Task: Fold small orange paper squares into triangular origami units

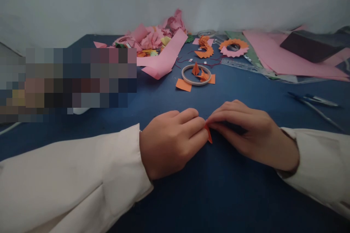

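- While my two hands are resting close together over the desk point(164, 207), a small orange paper piece point(209, 135) is sitting between them, so I am centring my clock face on it.
- My left hand point(172, 140) is lying toward nine o'clock and my right hand point(253, 133) toward three; neither is standing nearer, since both are touching the piece.
- The strip that is showing is running lengthwise from about eleven o'clock to five, its pointed lower end slanting toward my body.
- My right fingers point(218, 119) are pinching narrowly at its eleven o'clock end, thumb and forefinger almost touching.
- My left fingers point(195, 127) are resting curled over it, seemingly gripping it, though I am not seeing their tips clearly.
- Farther off, near twelve o'clock, a tape ring point(197, 83) is encircling folded orange shapes point(195, 69), well apart from my hands.
- A blue pen point(322, 101) is lying past my right hand, between two and three.
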`<state>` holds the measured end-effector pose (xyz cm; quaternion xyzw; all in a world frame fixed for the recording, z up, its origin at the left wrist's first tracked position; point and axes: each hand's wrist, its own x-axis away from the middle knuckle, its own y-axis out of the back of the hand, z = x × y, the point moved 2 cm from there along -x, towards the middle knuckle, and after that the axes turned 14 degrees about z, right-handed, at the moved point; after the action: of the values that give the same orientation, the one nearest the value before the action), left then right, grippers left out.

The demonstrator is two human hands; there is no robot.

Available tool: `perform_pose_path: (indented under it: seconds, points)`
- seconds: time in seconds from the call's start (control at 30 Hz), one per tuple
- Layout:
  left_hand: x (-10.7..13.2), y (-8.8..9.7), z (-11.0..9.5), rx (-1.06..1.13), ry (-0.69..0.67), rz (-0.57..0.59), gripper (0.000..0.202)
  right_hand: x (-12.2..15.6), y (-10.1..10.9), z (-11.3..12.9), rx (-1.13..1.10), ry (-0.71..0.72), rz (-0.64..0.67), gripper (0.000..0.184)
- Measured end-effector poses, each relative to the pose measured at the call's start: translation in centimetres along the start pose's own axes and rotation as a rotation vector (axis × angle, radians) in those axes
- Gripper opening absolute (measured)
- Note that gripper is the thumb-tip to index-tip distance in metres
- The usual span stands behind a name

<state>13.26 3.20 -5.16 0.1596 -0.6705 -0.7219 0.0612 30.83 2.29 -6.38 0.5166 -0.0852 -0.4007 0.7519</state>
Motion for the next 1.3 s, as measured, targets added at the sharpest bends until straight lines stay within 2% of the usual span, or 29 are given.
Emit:
perform_pose_path:
  seconds: [0.1, 0.23, 0.3, 0.43, 0.57, 0.87, 1.3]
  points:
    - [-0.06, 0.10, -0.12, 0.092, 0.035, -0.027, 0.019, 0.03, -0.02, 0.01, 0.001, 0.008, 0.002, 0.015]
    - [-0.06, 0.26, 0.30, 0.344, 0.328, -0.164, 0.019, 0.01, 0.26, 0.40, -0.008, 0.058, -0.036, 0.016]
    - [-0.04, 0.28, 0.42, 0.409, 0.387, -0.173, 0.022, -0.02, 0.43, 0.64, -0.023, 0.094, -0.053, 0.016]
    - [-0.11, 0.40, 0.42, 0.488, 0.308, -0.142, 0.015, -0.05, 0.60, 0.84, -0.084, 0.134, -0.052, 0.018]
    - [-0.15, 0.47, 0.51, 0.535, 0.295, -0.109, 0.013, -0.02, 0.54, 0.78, -0.094, 0.123, -0.059, 0.018]
    - [0.01, 0.36, 0.70, 0.468, 0.286, -0.069, 0.015, -0.08, 0.39, 0.78, -0.080, 0.105, -0.053, 0.015]
    - [0.15, 0.27, 0.47, 0.365, 0.252, -0.079, 0.015, -0.12, 0.48, 0.62, -0.082, 0.123, -0.010, 0.011]
